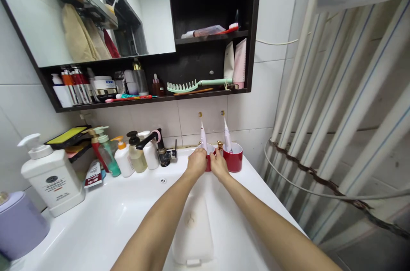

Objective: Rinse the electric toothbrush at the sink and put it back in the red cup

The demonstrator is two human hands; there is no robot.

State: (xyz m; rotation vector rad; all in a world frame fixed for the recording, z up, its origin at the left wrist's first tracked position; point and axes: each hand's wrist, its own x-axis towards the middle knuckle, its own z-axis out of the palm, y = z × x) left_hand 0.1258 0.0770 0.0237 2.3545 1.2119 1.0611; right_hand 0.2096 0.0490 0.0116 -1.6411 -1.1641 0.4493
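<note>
Red round cup with a white inside (208, 165) is at the back-right ledge of my glossy white sink (118, 215), slim white electric toothbrush (203, 135) standing up in it. Can't tell from my feed if its base is touching the ledge. A second red cup (233, 162) with its own pale toothbrush (227, 138) is just right of it. Black tap (164, 155) off to the left, dark wood mirror cabinet (205, 58) above, white pipes with blue stripes (323, 104) down the right wall. I've got my left hand (197, 161) and right hand (219, 164) closed in around the first cup, one per side, fingers curled. Both arms reach straight forward over the basin, converging at the cup.
</note>
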